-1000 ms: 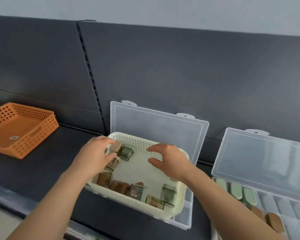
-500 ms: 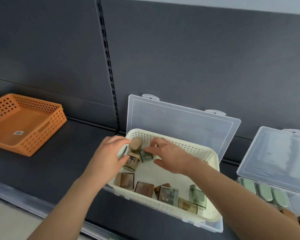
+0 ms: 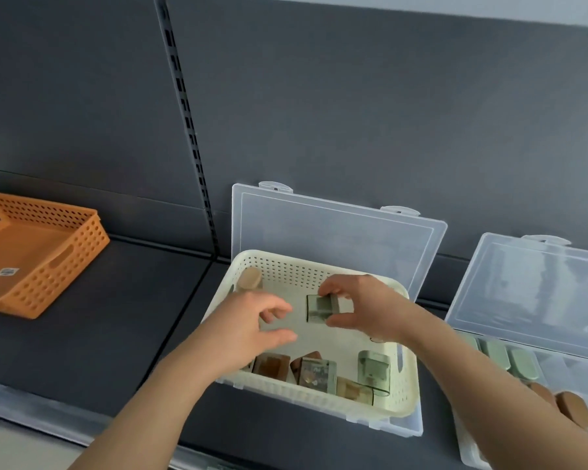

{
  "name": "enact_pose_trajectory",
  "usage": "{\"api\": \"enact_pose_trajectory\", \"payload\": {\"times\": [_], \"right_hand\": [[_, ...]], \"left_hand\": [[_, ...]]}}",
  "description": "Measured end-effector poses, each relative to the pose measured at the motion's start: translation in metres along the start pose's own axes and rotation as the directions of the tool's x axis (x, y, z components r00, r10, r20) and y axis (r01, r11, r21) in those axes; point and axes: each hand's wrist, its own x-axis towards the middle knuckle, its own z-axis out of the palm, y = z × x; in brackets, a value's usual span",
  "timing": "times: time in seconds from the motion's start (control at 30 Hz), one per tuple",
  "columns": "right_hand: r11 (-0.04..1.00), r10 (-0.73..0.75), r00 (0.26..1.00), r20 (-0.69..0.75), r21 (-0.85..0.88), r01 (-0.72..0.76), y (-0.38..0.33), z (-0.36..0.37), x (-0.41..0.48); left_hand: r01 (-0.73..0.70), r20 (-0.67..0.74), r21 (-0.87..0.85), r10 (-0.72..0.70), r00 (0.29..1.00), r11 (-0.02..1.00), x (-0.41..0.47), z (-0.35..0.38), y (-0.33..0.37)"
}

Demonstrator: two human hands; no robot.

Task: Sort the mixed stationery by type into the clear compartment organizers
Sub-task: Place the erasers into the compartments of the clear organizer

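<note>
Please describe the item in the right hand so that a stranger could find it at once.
Find the cream basket in the open clear organizer. Over its middle, the right hand pinches a green item in clear wrapping. It alone is held; the others lie on the basket floor.

Left forearm (image 3: 157, 401): bare, enters at 7 o'clock, reaches toward 1 o'clock.
Left hand (image 3: 252, 329): palm down, fingers loosely curled, holding nothing.
Right forearm (image 3: 489, 385): enters at 4 o'clock, reaches toward 10 o'clock.
Right hand (image 3: 364, 310): forefinger and thumb pinch small green piece (image 3: 319, 308).

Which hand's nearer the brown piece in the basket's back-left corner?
Left: left hand just in front of the brown piece; right hand farther right, pinching a green piece.
</note>
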Motion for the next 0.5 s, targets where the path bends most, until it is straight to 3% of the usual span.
{"api": "enact_pose_trajectory", "payload": {"times": [0.17, 0.3, 0.5], "right_hand": [[0.991, 0.083, 0.996, -0.042, 0.113, -0.077, 0.013, -0.01, -0.051], [0.984, 0.113, 0.989, -0.094, 0.145, -0.099, 0.014, -0.003, -0.075], [0.979, 0.123, 0.982, -0.141, 0.18, -0.097, 0.01, 0.0, -0.083]], "left_hand": [[-0.019, 0.371, 0.039, 0.003, 0.929, 0.999, 0.011, 0.014, 0.028], [-0.054, 0.432, 0.094, 0.009, 0.902, 0.994, 0.017, 0.019, 0.034], [-0.04, 0.413, 0.125, -0.016, 0.91, 0.991, 0.022, 0.021, 0.027]]}}
